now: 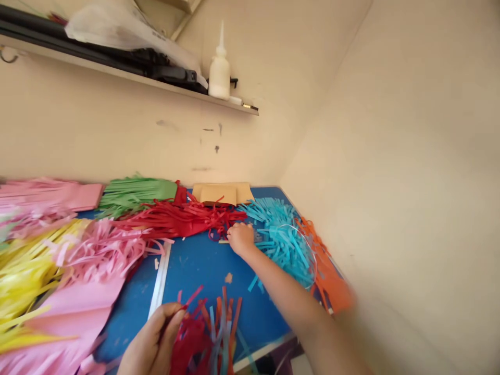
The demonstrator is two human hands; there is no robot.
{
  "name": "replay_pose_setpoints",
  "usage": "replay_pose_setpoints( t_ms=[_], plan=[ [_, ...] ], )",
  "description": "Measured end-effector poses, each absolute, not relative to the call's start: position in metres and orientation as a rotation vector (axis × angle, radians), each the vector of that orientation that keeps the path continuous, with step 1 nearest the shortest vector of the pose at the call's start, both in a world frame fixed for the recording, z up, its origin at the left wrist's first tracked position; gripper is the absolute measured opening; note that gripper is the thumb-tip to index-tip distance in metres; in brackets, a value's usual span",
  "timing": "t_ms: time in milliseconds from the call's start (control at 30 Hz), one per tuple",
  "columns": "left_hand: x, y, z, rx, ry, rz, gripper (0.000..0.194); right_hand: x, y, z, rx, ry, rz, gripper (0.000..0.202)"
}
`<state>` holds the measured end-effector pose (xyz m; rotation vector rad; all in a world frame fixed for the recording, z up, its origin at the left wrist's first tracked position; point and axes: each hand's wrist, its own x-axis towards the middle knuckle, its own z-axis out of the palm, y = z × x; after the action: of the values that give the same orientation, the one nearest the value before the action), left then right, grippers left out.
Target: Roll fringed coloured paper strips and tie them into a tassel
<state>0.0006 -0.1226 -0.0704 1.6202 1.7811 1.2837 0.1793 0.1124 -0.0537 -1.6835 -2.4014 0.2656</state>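
Note:
My left hand [158, 336] is low in the head view, thumb and fingertips pinched on red fringed paper [191, 333]. Orange and grey-blue strips [224, 323] hang beside that paper at the bottom edge. Farther off, my right hand [240, 238] reaches across the blue table. Its fingers are curled at the end of a red fringed paper pile [183, 216]; what they grip, if anything, is hidden. Just right of this hand lies a light-blue fringed paper bunch [289, 239], with a thin pale loop [314, 255] over it.
Pink [97, 250], yellow [27, 265] and green fringed paper [136, 192] cover the left of the table [203, 265]. Orange paper [332, 286] lies along the right edge by the wall. Folded tan paper [222, 194] sits at the back. A shelf above carries a white squeeze bottle [220, 75].

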Motion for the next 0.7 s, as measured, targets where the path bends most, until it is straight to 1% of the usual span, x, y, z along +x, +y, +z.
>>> replay_pose_setpoints(
  t_ms=[100, 167, 233, 300, 367, 433, 500, 600, 700],
  plan=[
    [0.004, -0.122, -0.061, 1.749, 1.755, 1.305, 0.029, 0.192, 0.091, -0.036, -1.696, -2.337, 0.287, 0.013],
    [0.006, -0.123, -0.057, 1.774, 1.736, 1.340, 0.031, 0.202, 0.060, -0.027, -1.666, -2.299, 0.341, 0.015],
    [0.012, -0.124, -0.056, 1.728, 1.709, 1.344, 0.030, 0.207, 0.016, -0.025, -1.496, -2.257, 0.538, 0.013],
    [0.020, -0.125, -0.055, 1.630, 1.670, 1.332, 0.029, 0.208, -0.030, -0.031, -1.141, -2.019, 0.920, 0.006],
    [0.029, -0.126, -0.054, 1.553, 1.615, 1.298, 0.027, 0.206, -0.067, -0.041, -0.936, -1.737, 1.155, 0.005],
    [0.037, -0.127, -0.051, 1.533, 1.563, 1.252, 0.027, 0.204, -0.090, -0.051, -0.881, -1.520, 1.306, 0.006],
    [0.041, -0.129, -0.048, 1.562, 1.544, 1.225, 0.026, 0.203, -0.099, -0.057, -0.880, -1.326, 1.452, 0.012],
    [0.043, -0.132, -0.044, 1.601, 1.561, 1.224, 0.025, 0.205, -0.101, -0.060, -0.895, -1.115, 1.559, 0.017],
    [0.044, -0.136, -0.041, 1.609, 1.586, 1.224, 0.026, 0.207, -0.102, -0.057, -0.907, -1.075, 1.530, 0.017]
  ],
)
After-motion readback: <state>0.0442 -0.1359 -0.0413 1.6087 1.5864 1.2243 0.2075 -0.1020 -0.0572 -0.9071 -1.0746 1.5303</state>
